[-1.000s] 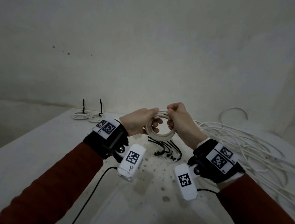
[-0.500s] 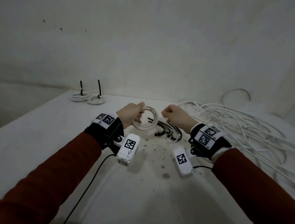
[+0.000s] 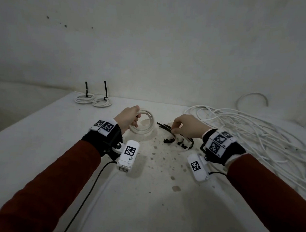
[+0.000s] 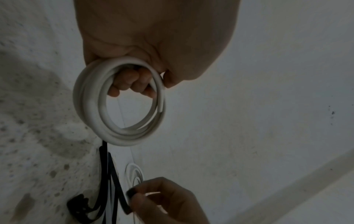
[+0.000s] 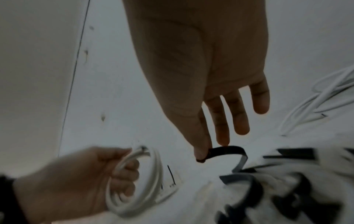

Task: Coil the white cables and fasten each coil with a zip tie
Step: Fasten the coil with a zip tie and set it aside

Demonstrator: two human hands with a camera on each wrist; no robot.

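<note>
Left hand (image 3: pixel 126 118) curled round a white cable coil (image 3: pixel 145 123), held upright just above the bench (image 3: pixel 42 146). Right hand (image 3: pixel 187 126) apart from it, thumb and forefinger pinching one black zip tie (image 5: pixel 224 150) out of the bunch of zip ties (image 3: pixel 175 139) lying on the bench. Loose white cables (image 3: pixel 249 130) heaped to the right, two tied coils (image 3: pixel 93 100) at the far left edge.

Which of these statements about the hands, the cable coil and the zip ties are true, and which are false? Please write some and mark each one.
1. The left hand grips a white cable coil. True.
2. The right hand holds scissors. False: its fingers pinch a black zip tie.
3. Two tied coils lie at the far left of the table. True.
4. The loose cables lie left of the hands. False: they lie on the right.
</note>
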